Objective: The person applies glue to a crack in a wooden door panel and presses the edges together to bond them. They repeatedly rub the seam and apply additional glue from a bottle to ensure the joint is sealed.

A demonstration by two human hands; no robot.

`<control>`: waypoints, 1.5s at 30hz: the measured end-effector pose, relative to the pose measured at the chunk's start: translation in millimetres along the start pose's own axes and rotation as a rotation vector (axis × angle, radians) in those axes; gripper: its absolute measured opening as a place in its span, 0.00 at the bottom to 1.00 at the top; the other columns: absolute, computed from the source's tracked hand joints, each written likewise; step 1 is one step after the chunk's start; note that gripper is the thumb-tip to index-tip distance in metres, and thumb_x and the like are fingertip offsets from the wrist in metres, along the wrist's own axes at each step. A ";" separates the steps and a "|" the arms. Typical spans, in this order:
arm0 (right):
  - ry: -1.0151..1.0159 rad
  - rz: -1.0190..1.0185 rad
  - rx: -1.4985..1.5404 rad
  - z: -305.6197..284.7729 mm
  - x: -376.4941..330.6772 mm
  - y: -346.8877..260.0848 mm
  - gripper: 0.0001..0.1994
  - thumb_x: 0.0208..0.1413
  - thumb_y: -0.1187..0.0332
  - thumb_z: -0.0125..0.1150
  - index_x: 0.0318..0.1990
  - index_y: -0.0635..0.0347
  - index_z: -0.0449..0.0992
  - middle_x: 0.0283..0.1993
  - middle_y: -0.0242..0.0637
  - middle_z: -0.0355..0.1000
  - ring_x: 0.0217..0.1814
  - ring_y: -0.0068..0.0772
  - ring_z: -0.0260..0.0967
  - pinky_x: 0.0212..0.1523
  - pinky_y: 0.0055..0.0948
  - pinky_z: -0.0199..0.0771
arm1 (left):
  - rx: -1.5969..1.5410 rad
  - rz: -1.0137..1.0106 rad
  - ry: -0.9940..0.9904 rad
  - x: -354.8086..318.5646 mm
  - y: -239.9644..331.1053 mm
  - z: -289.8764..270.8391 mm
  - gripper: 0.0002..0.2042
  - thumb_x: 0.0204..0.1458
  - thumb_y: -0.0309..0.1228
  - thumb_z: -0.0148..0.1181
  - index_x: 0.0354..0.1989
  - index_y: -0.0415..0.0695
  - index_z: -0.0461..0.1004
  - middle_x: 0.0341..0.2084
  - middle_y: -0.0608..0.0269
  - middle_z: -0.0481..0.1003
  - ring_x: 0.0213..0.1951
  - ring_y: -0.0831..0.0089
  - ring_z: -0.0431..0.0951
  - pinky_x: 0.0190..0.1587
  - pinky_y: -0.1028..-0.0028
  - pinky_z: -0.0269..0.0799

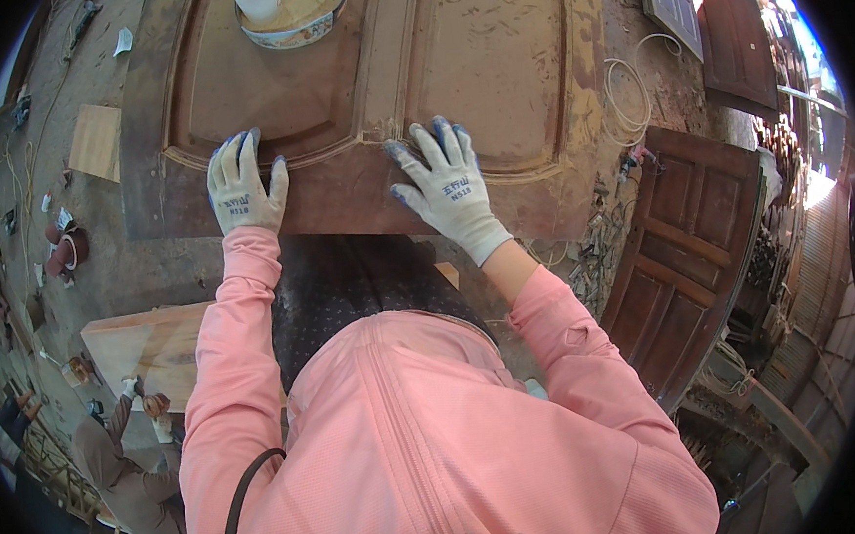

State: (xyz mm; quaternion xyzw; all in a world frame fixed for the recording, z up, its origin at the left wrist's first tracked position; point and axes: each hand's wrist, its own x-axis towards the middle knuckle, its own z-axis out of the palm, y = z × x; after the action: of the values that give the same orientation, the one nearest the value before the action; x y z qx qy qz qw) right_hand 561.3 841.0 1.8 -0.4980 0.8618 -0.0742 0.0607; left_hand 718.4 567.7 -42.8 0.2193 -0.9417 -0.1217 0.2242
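A large brown panelled wooden door [345,196] lies flat in front of me, its near edge close to my body. My left hand [247,183], in a whitish glove with blue on the fingertips, rests on the near left part, fingers stretched out over the panel moulding. In a matching glove, my right hand [450,183] lies on the door right of the middle, its fingers spread. Neither hand holds anything that shows. On the door's far part stands a round shallow tin [304,34] with a white plastic bottle [258,0] in it.
Another panelled door [676,252] leans at the right, and more doors [735,38] stand behind it. A pale cable [627,108] lies coiled beside my door. At the lower left a person [127,471] works at a light wooden board [154,352].
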 end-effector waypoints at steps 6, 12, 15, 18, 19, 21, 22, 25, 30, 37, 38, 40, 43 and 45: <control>0.031 0.023 -0.005 -10.6 0.0 -2.7 0.31 0.63 0.48 0.62 0.72 0.42 0.70 0.77 0.45 0.59 0.81 0.61 0.48 0.79 0.61 0.46 | 0.004 -0.001 -0.006 -0.8 -0.1 -0.3 0.26 0.58 0.41 0.67 0.64 0.46 0.75 0.59 0.54 0.74 0.64 0.53 0.72 0.69 0.53 0.65; 0.094 0.214 0.016 2.5 -2.9 1.3 0.32 0.64 0.48 0.61 0.73 0.47 0.69 0.77 0.46 0.59 0.81 0.62 0.48 0.79 0.59 0.47 | -0.003 -0.002 -0.006 0.1 1.7 -0.7 0.26 0.58 0.41 0.67 0.64 0.46 0.74 0.60 0.55 0.74 0.64 0.53 0.71 0.70 0.53 0.64; 0.039 0.108 0.044 2.6 -9.9 -1.7 0.33 0.65 0.47 0.59 0.74 0.48 0.68 0.78 0.46 0.58 0.81 0.63 0.47 0.79 0.62 0.46 | 0.001 -0.004 -0.009 -0.9 0.5 -0.7 0.26 0.58 0.41 0.67 0.64 0.46 0.74 0.60 0.55 0.74 0.64 0.53 0.71 0.70 0.53 0.64; 0.044 0.120 0.000 6.5 -9.1 -1.3 0.33 0.65 0.47 0.59 0.74 0.49 0.67 0.79 0.48 0.57 0.81 0.63 0.48 0.79 0.62 0.47 | -0.002 -0.003 -0.007 -0.3 1.1 -0.9 0.26 0.58 0.41 0.67 0.64 0.46 0.74 0.60 0.55 0.74 0.64 0.53 0.71 0.70 0.53 0.64; 0.070 0.164 0.019 7.8 -7.1 -1.7 0.33 0.65 0.47 0.59 0.74 0.49 0.67 0.79 0.48 0.56 0.81 0.64 0.48 0.79 0.61 0.47 | 0.000 -0.003 -0.007 -0.3 1.6 -0.2 0.26 0.58 0.41 0.67 0.64 0.46 0.74 0.60 0.55 0.74 0.64 0.53 0.71 0.70 0.53 0.64; 0.068 0.178 0.028 1.6 -6.1 -3.6 0.34 0.66 0.47 0.59 0.75 0.50 0.66 0.79 0.47 0.57 0.80 0.64 0.49 0.78 0.61 0.48 | 0.003 -0.004 -0.007 -0.4 1.7 -0.1 0.26 0.58 0.42 0.67 0.64 0.46 0.74 0.60 0.55 0.74 0.64 0.53 0.71 0.70 0.53 0.64; 0.066 0.139 0.010 2.7 -5.4 -3.8 0.33 0.65 0.48 0.60 0.75 0.50 0.66 0.79 0.47 0.57 0.80 0.64 0.50 0.78 0.61 0.48 | 0.004 -0.004 -0.006 -0.6 1.4 -0.4 0.26 0.58 0.42 0.67 0.64 0.46 0.74 0.60 0.55 0.74 0.64 0.53 0.71 0.70 0.53 0.64; 0.075 0.100 0.020 4.2 -0.9 -1.3 0.33 0.65 0.49 0.61 0.74 0.49 0.67 0.77 0.47 0.59 0.79 0.63 0.51 0.78 0.61 0.50 | 0.002 0.000 -0.007 -0.5 0.8 0.2 0.26 0.58 0.42 0.67 0.64 0.46 0.74 0.60 0.55 0.74 0.64 0.53 0.71 0.70 0.53 0.64; 0.048 0.041 -0.008 -0.3 5.3 3.6 0.29 0.63 0.52 0.64 0.70 0.49 0.72 0.76 0.47 0.61 0.80 0.63 0.50 0.78 0.60 0.49 | 0.006 -0.007 -0.007 -0.3 1.0 0.5 0.26 0.58 0.41 0.67 0.64 0.46 0.74 0.60 0.55 0.74 0.64 0.53 0.71 0.70 0.53 0.64; 0.148 0.283 0.160 -0.2 5.5 6.2 0.26 0.64 0.54 0.65 0.67 0.51 0.74 0.79 0.50 0.55 0.83 0.67 0.42 0.79 0.60 0.46 | -0.010 -0.002 -0.006 -0.4 0.3 1.1 0.26 0.58 0.41 0.67 0.64 0.46 0.74 0.60 0.55 0.74 0.64 0.53 0.71 0.70 0.52 0.64; 0.139 0.310 0.190 5.2 5.0 3.6 0.26 0.64 0.54 0.65 0.67 0.52 0.75 0.80 0.51 0.54 0.83 0.68 0.40 0.79 0.61 0.46 | -0.010 -0.002 -0.008 -0.5 0.2 1.6 0.26 0.58 0.41 0.67 0.64 0.46 0.74 0.60 0.55 0.74 0.64 0.53 0.71 0.70 0.52 0.64; 0.121 0.367 0.255 17.0 5.1 -5.8 0.25 0.64 0.55 0.66 0.66 0.52 0.75 0.81 0.52 0.50 0.83 0.70 0.37 0.79 0.62 0.44 | -0.007 -0.010 -0.012 0.1 1.9 -0.1 0.26 0.58 0.41 0.67 0.64 0.46 0.74 0.60 0.55 0.74 0.64 0.53 0.71 0.70 0.53 0.64; 0.091 0.467 0.350 24.4 10.8 -13.8 0.24 0.60 0.58 0.68 0.64 0.51 0.77 0.83 0.53 0.46 0.83 0.73 0.34 0.79 0.64 0.41 | -0.007 -0.014 -0.017 1.0 3.2 -1.4 0.26 0.58 0.41 0.67 0.64 0.46 0.74 0.60 0.55 0.74 0.65 0.53 0.71 0.70 0.53 0.64; 0.072 0.483 0.371 22.2 13.6 -11.5 0.23 0.59 0.59 0.69 0.62 0.49 0.78 0.83 0.53 0.46 0.83 0.74 0.34 0.80 0.64 0.41 | -0.001 -0.015 -0.024 0.8 2.5 -1.6 0.26 0.58 0.41 0.67 0.65 0.46 0.74 0.60 0.55 0.74 0.65 0.53 0.70 0.70 0.53 0.64</control>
State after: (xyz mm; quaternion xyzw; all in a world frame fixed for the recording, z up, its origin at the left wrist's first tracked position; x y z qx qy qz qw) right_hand 568.3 822.0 -18.3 -0.2563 0.9287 -0.2311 0.1360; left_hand 717.6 569.4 -40.2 0.2249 -0.9426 -0.1266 0.2121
